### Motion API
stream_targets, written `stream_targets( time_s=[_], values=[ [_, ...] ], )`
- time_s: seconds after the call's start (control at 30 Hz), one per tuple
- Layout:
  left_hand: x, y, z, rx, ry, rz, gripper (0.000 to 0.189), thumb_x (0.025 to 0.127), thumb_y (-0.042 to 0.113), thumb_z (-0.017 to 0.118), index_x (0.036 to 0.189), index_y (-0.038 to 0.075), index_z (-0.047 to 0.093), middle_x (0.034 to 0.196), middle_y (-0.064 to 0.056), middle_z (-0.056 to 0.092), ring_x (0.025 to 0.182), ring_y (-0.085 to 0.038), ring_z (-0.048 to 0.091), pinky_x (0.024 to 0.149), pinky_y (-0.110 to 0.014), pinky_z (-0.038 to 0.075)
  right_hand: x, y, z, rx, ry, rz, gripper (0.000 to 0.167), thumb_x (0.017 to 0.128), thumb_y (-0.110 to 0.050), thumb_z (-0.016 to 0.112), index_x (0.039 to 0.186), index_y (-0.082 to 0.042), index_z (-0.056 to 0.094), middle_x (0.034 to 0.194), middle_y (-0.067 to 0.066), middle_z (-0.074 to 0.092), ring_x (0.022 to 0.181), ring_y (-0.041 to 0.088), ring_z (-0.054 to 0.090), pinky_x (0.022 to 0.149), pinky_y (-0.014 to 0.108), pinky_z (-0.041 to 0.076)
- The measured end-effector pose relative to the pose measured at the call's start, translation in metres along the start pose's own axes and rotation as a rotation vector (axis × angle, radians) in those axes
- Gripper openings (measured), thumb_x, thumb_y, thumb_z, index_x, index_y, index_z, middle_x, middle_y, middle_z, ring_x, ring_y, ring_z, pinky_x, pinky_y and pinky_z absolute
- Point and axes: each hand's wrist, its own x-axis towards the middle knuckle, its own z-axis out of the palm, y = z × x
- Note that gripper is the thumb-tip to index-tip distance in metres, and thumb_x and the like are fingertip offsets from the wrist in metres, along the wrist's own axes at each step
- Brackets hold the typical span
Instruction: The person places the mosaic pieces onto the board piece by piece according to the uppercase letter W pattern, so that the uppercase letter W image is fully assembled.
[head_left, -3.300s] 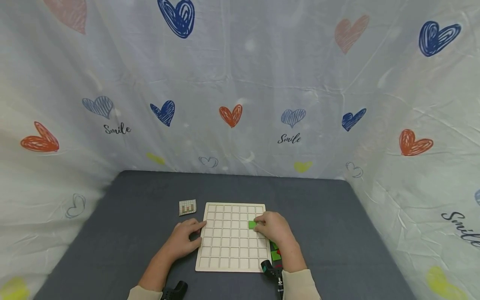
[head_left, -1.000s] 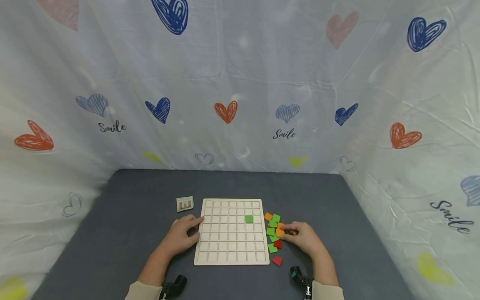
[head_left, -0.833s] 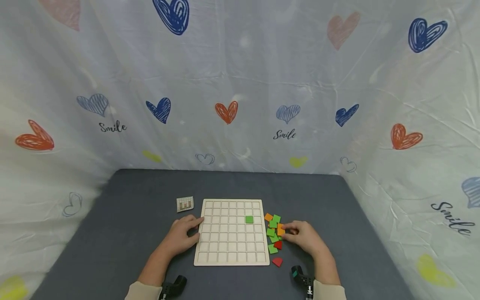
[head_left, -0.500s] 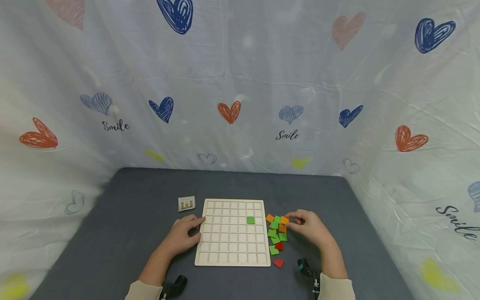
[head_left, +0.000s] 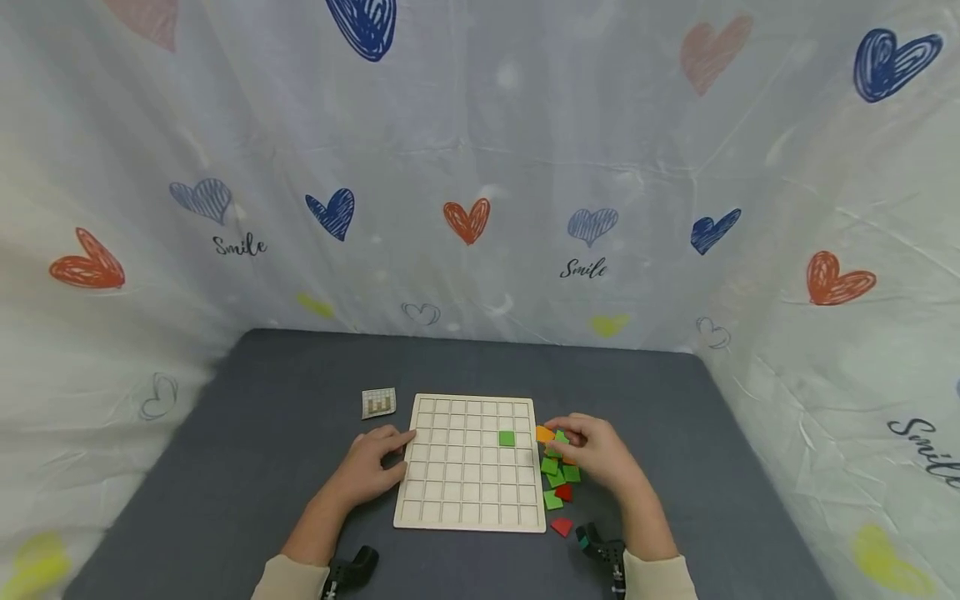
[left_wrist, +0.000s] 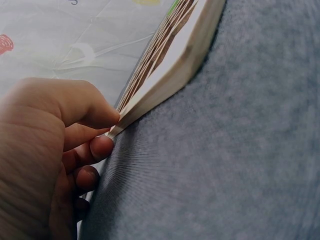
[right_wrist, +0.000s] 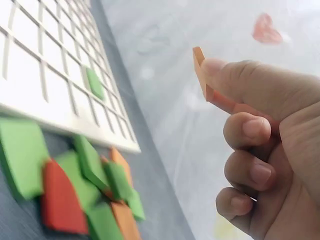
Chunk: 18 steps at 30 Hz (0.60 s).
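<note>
A pale wooden grid board point(head_left: 452, 492) lies flat on the table, with one green square tile point(head_left: 507, 438) in a cell of its upper right part. My left hand point(head_left: 365, 471) rests beside the board, index finger and thumb touching its left edge. Between thumb and finger, my right hand point(head_left: 596, 454) pinches an orange tile point(right_wrist: 200, 74), held up above the loose tiles to the right of the board. That heap has several green tiles point(head_left: 572, 473), a red piece point(head_left: 563, 492) and orange tiles point(right_wrist: 126, 220), partly hidden under the right hand in the head view.
A small printed card point(head_left: 378, 403) with a grid pattern lies left of the board's top corner. Another red piece point(head_left: 561, 527) sits apart below the heap. The dark table point(head_left: 322, 367) ends at a curtain point(head_left: 517, 150) printed with hearts.
The green tile earlier between my right fingers now lies on the board. My right hand went to the heap, took up an orange tile and moved left towards the board. The left hand stays put.
</note>
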Motion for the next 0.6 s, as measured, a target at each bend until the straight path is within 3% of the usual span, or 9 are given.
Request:
stream_targets(
  time_s=[0.4, 0.6],
  values=[
    [0.001, 0.004, -0.003, 0.015, 0.003, 0.017, 0.049, 0.089, 0.01, 0.072, 0.138, 0.006, 0.066, 0.088, 0.01, 0.047, 0.073, -0.007, 0.037, 0.077, -0.041, 0.025, 0.006, -0.009, 0.039, -0.121, -0.03, -0.064, 0.023, 0.091, -0.021, 0.08, 0.114, -0.019, 0.079, 0.067, -0.007, 0.04, 0.057, 0.006, 0.035, 0.06, 0.027, 0.038],
    [0.001, 0.004, -0.003, 0.015, -0.006, 0.009, 0.049, 0.09, 0.01, 0.072, 0.138, 0.006, 0.066, 0.089, 0.011, 0.047, 0.073, -0.006, 0.037, 0.077, -0.04, 0.026, 0.009, -0.005, 0.054, -0.193, -0.051, -0.083, 0.024, 0.093, -0.022, 0.077, 0.117, -0.018, 0.079, 0.075, -0.008, 0.054, 0.057, 0.007, 0.041, 0.056, 0.027, 0.04]
  ],
)
